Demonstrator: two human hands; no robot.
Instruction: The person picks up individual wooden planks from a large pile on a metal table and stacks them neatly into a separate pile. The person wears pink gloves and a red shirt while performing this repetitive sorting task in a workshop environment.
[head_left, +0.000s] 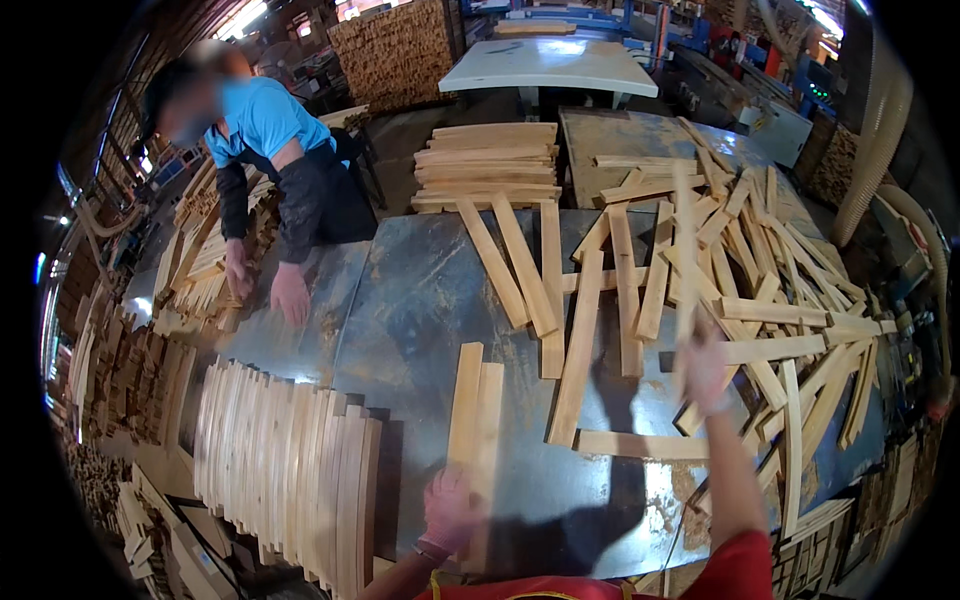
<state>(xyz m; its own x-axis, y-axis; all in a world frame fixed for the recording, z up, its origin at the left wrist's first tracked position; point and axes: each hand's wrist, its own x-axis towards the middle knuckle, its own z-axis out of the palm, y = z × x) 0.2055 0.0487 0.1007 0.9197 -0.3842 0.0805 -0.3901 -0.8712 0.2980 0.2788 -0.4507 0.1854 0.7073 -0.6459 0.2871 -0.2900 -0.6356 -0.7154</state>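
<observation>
Two pale wooden slats (pixel 464 405) lie side by side on the metal table, their lower ends at my left hand (pixel 452 510). That hand, in a pink glove, is closed on them with its fingers curled at their edge. Farther right, my right hand (pixel 704 375), also gloved and smeared by motion, grips another wooden slat (pixel 686 250). This slat stands out lengthwise above the loose pile of slats (pixel 770 290). To the left of my left hand stands a neat row of slats (pixel 285 460), set close together.
A co-worker (pixel 270 130) in a blue shirt leans over slats (pixel 205 250) at the far left. A stack of boards (pixel 487 165) stands beyond the metal table (pixel 400 290). Behind is a white-topped table (pixel 548 68); a ribbed hose (pixel 875 140) hangs at the right.
</observation>
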